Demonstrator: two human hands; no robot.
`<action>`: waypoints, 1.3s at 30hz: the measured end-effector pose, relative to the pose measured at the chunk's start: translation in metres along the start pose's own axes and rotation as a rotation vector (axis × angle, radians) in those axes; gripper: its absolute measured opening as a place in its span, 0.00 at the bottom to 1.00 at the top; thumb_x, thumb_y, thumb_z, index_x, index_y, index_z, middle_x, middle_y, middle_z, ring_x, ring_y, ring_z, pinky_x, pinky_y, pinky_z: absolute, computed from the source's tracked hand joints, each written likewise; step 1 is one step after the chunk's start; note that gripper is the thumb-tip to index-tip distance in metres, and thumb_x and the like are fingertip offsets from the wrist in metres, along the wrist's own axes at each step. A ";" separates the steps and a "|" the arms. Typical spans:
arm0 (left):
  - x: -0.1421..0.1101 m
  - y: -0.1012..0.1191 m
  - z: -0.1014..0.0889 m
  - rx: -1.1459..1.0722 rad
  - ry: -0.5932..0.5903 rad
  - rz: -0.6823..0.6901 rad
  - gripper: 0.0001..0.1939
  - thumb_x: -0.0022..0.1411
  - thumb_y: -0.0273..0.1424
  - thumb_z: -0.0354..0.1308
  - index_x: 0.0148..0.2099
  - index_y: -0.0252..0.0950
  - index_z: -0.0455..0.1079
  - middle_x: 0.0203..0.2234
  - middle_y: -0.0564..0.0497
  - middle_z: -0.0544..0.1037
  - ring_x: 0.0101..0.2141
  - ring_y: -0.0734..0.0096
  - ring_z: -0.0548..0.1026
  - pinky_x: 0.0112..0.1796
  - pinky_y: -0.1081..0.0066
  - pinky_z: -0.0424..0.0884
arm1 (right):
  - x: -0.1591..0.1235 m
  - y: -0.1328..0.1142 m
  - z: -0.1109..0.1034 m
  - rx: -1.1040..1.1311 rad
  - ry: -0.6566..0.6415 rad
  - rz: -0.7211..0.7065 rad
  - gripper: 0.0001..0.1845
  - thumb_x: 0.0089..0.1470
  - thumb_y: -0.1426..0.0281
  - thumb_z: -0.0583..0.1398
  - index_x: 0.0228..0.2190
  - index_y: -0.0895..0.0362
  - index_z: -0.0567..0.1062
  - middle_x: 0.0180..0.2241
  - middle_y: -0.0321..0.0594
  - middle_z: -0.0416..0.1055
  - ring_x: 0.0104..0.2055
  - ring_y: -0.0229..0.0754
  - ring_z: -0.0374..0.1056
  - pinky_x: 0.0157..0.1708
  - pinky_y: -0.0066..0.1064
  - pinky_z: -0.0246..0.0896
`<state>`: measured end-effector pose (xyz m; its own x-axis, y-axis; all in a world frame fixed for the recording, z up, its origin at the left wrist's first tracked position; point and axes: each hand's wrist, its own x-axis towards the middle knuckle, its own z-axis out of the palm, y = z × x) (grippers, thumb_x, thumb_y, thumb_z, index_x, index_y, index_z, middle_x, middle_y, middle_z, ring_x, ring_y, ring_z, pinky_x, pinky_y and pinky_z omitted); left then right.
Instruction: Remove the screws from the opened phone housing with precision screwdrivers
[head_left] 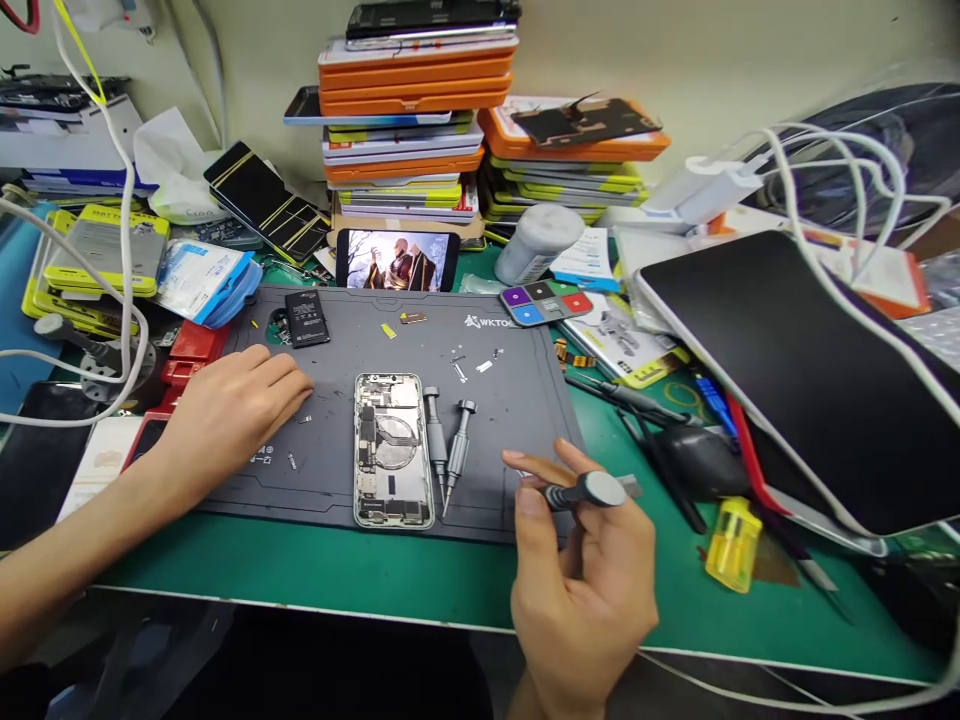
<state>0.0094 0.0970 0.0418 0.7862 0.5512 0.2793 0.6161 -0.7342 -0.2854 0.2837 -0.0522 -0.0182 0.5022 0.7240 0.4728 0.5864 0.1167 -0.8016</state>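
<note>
An opened phone body, its insides bare, lies upright in the middle of a grey repair mat. Two grey screwdrivers rest just right of it. My right hand hovers over the mat's front right corner, fingers shut on another grey screwdriver with a round cap. My left hand lies palm down on the mat's left side, fingers loosely curled beside tiny screws; it holds nothing. A black battery sits near the mat's far left corner.
A phone playing video leans behind the mat. Stacked orange and yellow boxes fill the back. A large black tablet with white cables lies right; a yellow bottle, tweezers and a coloured parts tray are nearby.
</note>
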 end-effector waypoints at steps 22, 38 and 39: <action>-0.025 0.127 -0.024 -1.340 0.117 -0.506 0.04 0.77 0.28 0.62 0.48 0.44 0.73 0.36 0.59 0.78 0.36 0.81 0.76 0.38 0.81 0.71 | 0.007 -0.001 -0.003 0.544 0.027 0.214 0.35 0.72 0.69 0.63 0.73 0.50 0.57 0.40 0.39 0.80 0.42 0.43 0.79 0.30 0.31 0.75; -0.041 0.133 -0.015 -1.216 0.148 -0.520 0.13 0.81 0.26 0.52 0.38 0.38 0.65 0.28 0.55 0.72 0.30 0.77 0.71 0.33 0.74 0.67 | 0.035 -0.003 0.008 -0.652 -0.213 -0.201 0.20 0.77 0.57 0.56 0.56 0.57 0.78 0.43 0.45 0.75 0.44 0.47 0.70 0.39 0.36 0.60; -0.042 0.133 -0.014 -1.219 0.156 -0.519 0.13 0.81 0.26 0.52 0.38 0.38 0.65 0.28 0.56 0.72 0.29 0.77 0.71 0.33 0.74 0.66 | 0.036 -0.006 0.009 -0.649 -0.216 -0.234 0.18 0.77 0.59 0.56 0.53 0.57 0.80 0.43 0.45 0.75 0.43 0.46 0.70 0.38 0.36 0.59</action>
<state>0.0573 -0.0298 0.0052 0.4114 0.8819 0.2303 0.3394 -0.3827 0.8593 0.2924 -0.0211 0.0006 0.2199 0.8554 0.4690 0.9562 -0.0938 -0.2773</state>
